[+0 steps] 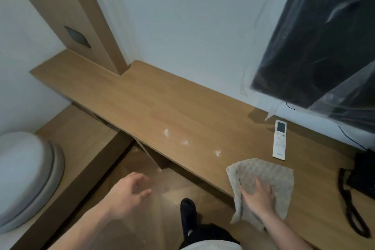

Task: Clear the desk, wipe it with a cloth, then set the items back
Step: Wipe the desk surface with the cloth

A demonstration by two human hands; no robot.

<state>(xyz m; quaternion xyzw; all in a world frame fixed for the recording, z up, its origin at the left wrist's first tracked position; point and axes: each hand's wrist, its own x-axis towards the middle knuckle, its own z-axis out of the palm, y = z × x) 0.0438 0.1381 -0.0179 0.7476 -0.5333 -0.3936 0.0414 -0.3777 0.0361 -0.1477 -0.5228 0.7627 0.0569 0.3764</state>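
Nearest the viewer, the left hand (129,193) hangs off the counter's front edge over the floor, its fingers (142,181) loosely curled and holding nothing, likely kept clear so the other hand can work. Just beyond, the right hand (256,193) lies palm-down on the grey cloth (263,176), fingers spread flat and pressing rather than gripping; a flat palm spreads pressure across the fabric, which suits wiping. The cloth sits at the front edge of the wooden counter (162,103), part of it draping over that edge, so the stroke appears to start or end at the rim. Farther in along the front edge, toward the left end, three small white smudges (185,142) mark the surface in a line, probably the next target for the cloth. Behind the cloth, nearer the back edge, a white remote control (279,140) lies flat, and at the right end a black corded telephone (363,176) rests with its coiled cord trailing toward the front edge; both being on the counter suggests clearing is incomplete there. Against the wall above the back edge hangs a dark screen under plastic film (316,36). The left end of the counter shows only bare wood.
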